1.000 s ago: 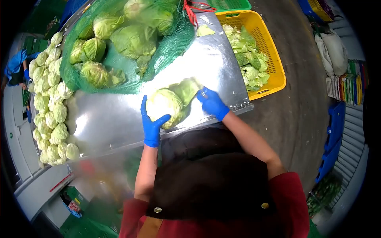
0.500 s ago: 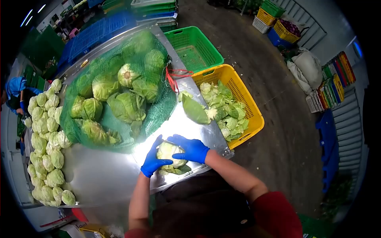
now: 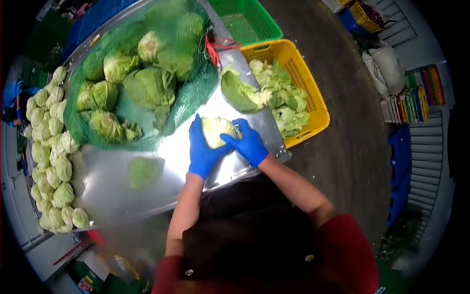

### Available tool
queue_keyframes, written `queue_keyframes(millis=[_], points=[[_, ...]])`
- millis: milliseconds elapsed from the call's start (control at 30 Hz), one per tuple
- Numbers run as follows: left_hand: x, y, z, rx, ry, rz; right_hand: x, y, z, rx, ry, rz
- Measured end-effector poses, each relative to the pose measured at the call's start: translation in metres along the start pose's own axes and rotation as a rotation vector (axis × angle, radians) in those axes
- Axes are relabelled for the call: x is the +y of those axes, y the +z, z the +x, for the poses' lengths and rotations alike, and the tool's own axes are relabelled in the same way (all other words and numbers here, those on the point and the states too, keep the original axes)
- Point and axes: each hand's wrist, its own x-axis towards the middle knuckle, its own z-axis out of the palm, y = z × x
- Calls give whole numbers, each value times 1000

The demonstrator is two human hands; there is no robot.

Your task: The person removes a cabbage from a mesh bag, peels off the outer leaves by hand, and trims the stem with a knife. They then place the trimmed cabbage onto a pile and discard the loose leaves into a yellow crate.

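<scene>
Both hands wear blue gloves and hold one pale cabbage (image 3: pixel 215 131) over the metal table near its front edge. My left hand (image 3: pixel 202 152) wraps round its left and lower side. On the right side, my right hand (image 3: pixel 248 143) presses against it, with something small and shiny by the fingers that I cannot make out. A flat green leaf (image 3: pixel 143 171) lies on the table to the left. Loose leaves (image 3: pixel 240 90) rest at the table's right edge. Beyond the hands, a green net (image 3: pixel 142 117) holds several untrimmed cabbages (image 3: pixel 149 88).
Several pale cabbages (image 3: pixel 56 166) are piled along the table's left side. At the right edge stand a yellow crate (image 3: pixel 320 110) of leaves and a green crate (image 3: pixel 267 24). Another person's blue sleeve (image 3: pixel 11 95) shows at far left. Stacked crates (image 3: pixel 416 105) stand far right.
The view has shifted, with table and crates higher in the picture. The cabbage appears lifted and turned in my hands. A green leaf now lies left of them on the table.
</scene>
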Motion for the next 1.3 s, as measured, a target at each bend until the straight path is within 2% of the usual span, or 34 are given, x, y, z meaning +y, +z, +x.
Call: queue_keyframes(millis=[67,133,233,267,300,333,400,433,467,500,533,567,600,667,733,767,867,900,1000,1033,1100,1167,1200,1267,1300], points=[[11,-1,6,-33,-83,3,14,-14,5,-78,-24,0],[13,-2,9,-36,-85,-17,18,-26,5,17,-135,-217],[20,-2,10,-68,-82,-18,-21,-47,-1,-121,-167,-564],[22,0,12,-81,-77,-17,-19,-44,-3,-131,-217,-618],[18,6,15,-1,9,24,-18,-39,-6,-142,-271,-675],[13,8,18,-47,-28,-52,-17,-35,-6,-154,-327,-734],[8,8,23,-138,-114,-204,-6,-25,0,-142,-314,-634],[6,10,22,-74,-48,-200,-2,-24,8,-133,-334,-532],[6,9,21,-69,-70,-202,0,-22,14,-127,-353,-428],[9,5,22,-65,-90,-205,-13,-26,21,-121,-314,-525],[11,4,25,-60,-104,-211,-33,-35,26,-219,-165,-454],[2,5,25,-23,-96,-148,-34,-35,31,-228,-188,-458],[20,-1,23,-32,-119,-110,-34,-36,37,-239,-212,-460],[4,1,20,33,-47,-33,-27,-36,51,-299,-304,-435],[0,0,21,5,-98,-132,-24,-34,61,-328,-441,-467],[-1,-1,21,-9,-123,-183,-23,-32,59,-319,-367,-486],[9,-10,20,13,-147,-147,-2,-10,64,-210,-518,-434],[11,-11,19,20,-146,-140,-22,-16,53,-230,-347,-410],[7,-10,12,37,-129,-108,-25,-21,55,-354,-337,-373],[-3,-6,11,41,-103,-93,-10,-18,63,-398,-351,-221],[-4,-3,7,32,-122,-107,33,-6,97,-399,-369,-299],[-19,6,-12,67,12,4,-4,-34,87,-404,-161,-323],[-18,10,-21,81,58,50,5,-30,94,-365,-143,-356],[-15,6,-24,83,-18,-53,23,-10,85,-265,-385,-437],[-15,1,-25,76,-25,-107,-8,-8,64,-205,-210,-446]])
